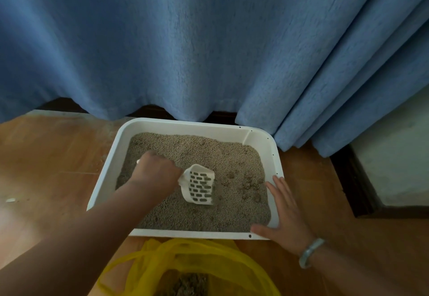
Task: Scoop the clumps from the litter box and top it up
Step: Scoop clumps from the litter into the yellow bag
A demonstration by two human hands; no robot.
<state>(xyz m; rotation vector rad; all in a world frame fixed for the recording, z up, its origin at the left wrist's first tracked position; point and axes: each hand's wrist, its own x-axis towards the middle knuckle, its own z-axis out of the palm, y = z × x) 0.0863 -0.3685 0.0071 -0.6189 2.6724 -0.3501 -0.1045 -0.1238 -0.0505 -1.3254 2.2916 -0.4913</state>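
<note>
A white litter box [109, 168] sits on the wooden floor, filled with grey-beige granules [209, 154]. My left hand [155, 172] grips the handle of a white slotted scoop [199, 184], whose blade lies over the litter near the middle of the box. A few darker clumps [248, 183] show in the litter to the right of the scoop. My right hand [285, 212] rests flat, fingers straight, on the box's right rim near its front corner. A pale bangle is on that wrist.
A yellow plastic bag [185, 258] lies open just in front of the box, with some litter inside. Blue curtains [209, 40] hang right behind the box. A pale wall with dark skirting [390, 156] stands at the right. Wooden floor [51, 156] spreads to the left.
</note>
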